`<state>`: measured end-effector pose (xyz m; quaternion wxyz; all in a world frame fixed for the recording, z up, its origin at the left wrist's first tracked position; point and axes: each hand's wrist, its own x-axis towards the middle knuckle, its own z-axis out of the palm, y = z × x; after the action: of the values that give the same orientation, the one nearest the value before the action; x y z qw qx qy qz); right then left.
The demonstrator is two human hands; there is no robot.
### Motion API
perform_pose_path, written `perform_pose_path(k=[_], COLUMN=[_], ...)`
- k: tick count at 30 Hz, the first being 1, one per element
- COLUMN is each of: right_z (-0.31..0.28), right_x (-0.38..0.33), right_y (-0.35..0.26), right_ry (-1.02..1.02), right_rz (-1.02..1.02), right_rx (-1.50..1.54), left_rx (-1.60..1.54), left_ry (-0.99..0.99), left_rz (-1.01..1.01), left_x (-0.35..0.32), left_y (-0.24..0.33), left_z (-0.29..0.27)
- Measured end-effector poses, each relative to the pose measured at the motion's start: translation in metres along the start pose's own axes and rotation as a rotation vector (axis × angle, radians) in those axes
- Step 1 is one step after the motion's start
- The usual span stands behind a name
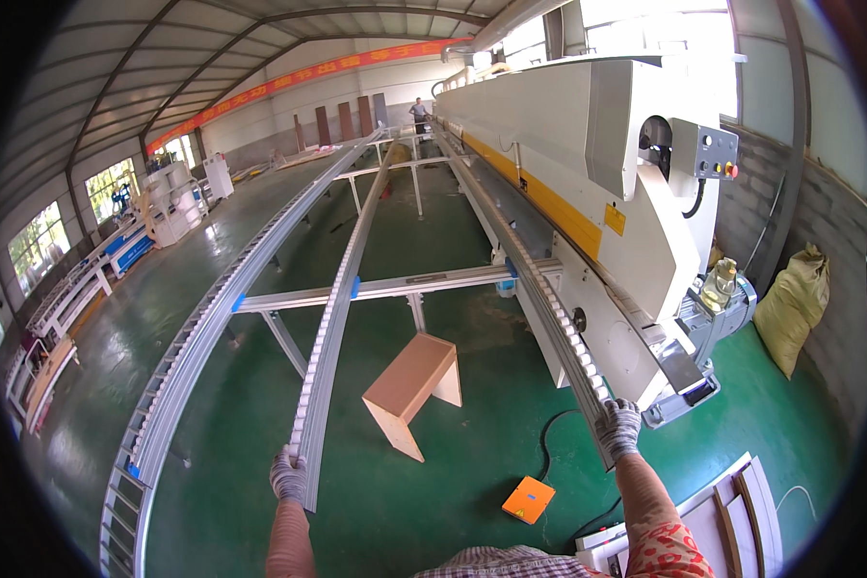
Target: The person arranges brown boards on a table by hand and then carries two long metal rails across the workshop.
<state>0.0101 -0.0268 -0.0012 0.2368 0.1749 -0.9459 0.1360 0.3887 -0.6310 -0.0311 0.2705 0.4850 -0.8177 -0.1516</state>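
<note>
In a grey-striped glove, my left hand (288,474) is closed over the near end of the middle roller rail (342,289), a long aluminium track with a row of white rollers. My right hand (618,427), gloved the same way, grips the near end of the right roller rail (539,279), which runs along the big machine. Both arms reach forward, well apart. The palms and the undersides of the fingers are hidden.
A long white edge-banding-type machine (549,125) stands on the right. Between the rails sits a small brown board stool (409,380); an orange box (528,500) with a cable lies nearer. A crossbeam (395,287) joins the rails. Far back stands another person (419,114).
</note>
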Motion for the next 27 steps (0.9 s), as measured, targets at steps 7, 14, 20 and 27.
perform_pose_path(k=[7, 14, 20, 27], right_z=[0.023, 0.03, 0.021, 0.018], right_x=[0.009, -0.005, 0.0, -0.007], right_y=[-0.004, 0.028, 0.01, 0.012], right_ry=[-0.075, 0.089, -0.142, -0.098], right_rz=[-0.199, -0.06, -0.072, -0.121], right_rx=[0.054, -0.061, 0.033, 0.082], left_rx=[0.087, -0.058, -0.045, -0.05], left_ry=[0.07, 0.059, 0.031, 0.052], left_rz=[0.015, -0.035, -0.025, 0.056], left_x=[0.015, -0.008, -0.007, -0.006], left_y=[-0.064, 0.009, 0.016, -0.002], left_z=[0.014, 0.005, -0.02, -0.008])
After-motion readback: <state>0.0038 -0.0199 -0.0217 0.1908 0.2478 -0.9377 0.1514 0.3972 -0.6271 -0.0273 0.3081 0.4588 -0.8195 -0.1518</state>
